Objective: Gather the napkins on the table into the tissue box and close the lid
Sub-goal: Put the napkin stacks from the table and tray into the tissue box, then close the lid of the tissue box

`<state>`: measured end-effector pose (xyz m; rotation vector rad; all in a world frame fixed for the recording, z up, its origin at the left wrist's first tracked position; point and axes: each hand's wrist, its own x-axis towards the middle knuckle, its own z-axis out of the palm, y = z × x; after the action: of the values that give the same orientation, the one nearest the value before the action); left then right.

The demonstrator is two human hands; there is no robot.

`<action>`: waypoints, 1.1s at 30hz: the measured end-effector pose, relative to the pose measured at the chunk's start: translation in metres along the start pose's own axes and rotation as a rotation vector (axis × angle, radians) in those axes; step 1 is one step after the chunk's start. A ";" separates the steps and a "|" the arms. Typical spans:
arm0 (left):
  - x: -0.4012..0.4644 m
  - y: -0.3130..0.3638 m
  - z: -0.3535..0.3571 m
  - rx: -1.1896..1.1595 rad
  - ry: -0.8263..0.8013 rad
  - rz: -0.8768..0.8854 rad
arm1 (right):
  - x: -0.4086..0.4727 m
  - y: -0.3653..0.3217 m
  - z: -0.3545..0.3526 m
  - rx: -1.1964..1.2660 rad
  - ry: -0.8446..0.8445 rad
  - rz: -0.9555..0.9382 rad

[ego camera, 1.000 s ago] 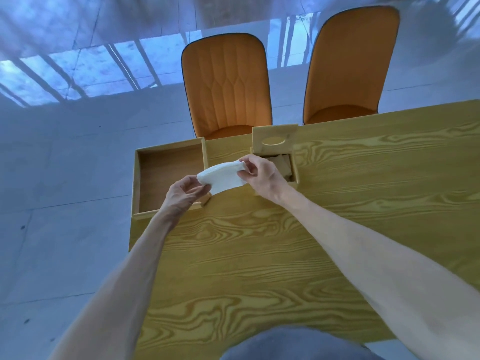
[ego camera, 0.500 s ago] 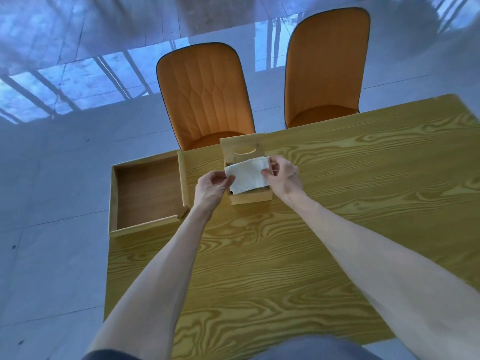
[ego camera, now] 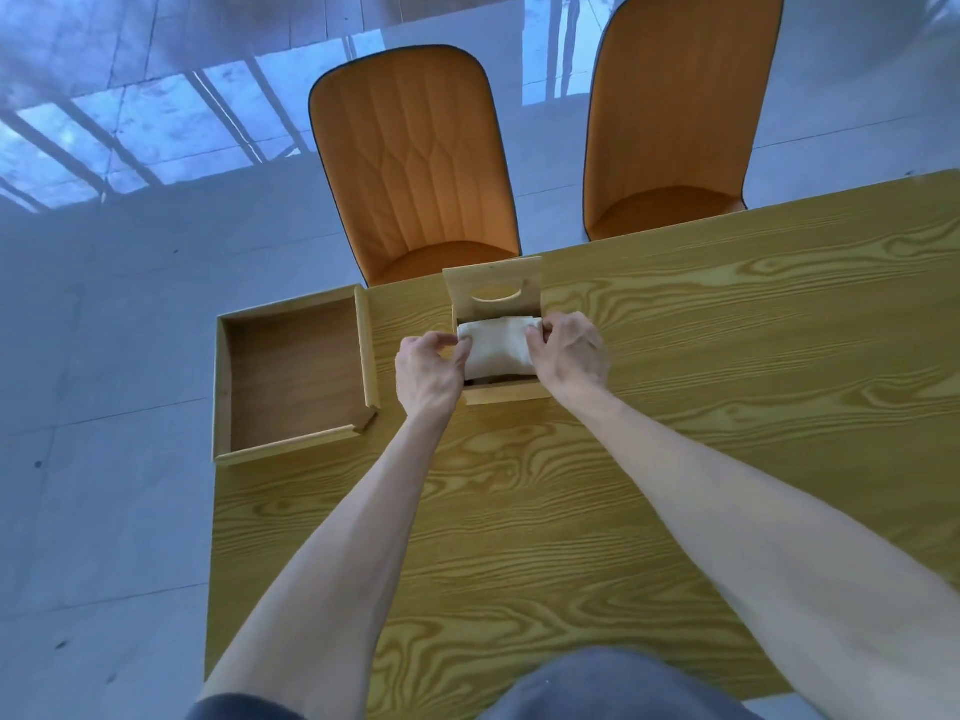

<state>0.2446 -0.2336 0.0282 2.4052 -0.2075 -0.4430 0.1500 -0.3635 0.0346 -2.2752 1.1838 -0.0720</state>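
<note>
Napkins (ego camera: 497, 346), a folded white wad at frame centre, pinched at both ends by left hand (ego camera: 430, 375) and right hand (ego camera: 567, 350), half-sunk into the open tissue box (ego camera: 506, 393); insertion step in hand; next, likely pressing flat, then lowering the upright lid (ego camera: 493, 287).

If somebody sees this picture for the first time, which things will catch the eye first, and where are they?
At the far middle of the wooden table, the left hand and the right hand hold a folded white napkin over the open tissue box, whose lid stands upright behind. An open wooden tray lies at the table's left edge, and two orange chairs stand beyond.
</note>
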 end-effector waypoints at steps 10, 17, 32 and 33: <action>-0.001 0.010 0.008 0.118 0.053 -0.029 | 0.007 -0.004 0.003 -0.078 0.000 0.027; 0.001 0.013 0.009 0.153 0.093 -0.013 | 0.007 0.000 0.007 -0.074 0.121 -0.042; 0.010 0.023 -0.028 -0.094 0.116 0.134 | 0.026 0.001 -0.030 0.235 0.214 -0.118; 0.010 0.028 -0.033 -0.128 0.127 0.133 | 0.028 -0.004 -0.036 0.262 0.219 -0.128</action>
<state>0.2648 -0.2379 0.0673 2.2686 -0.2724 -0.2344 0.1588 -0.3994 0.0604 -2.1453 1.0633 -0.5068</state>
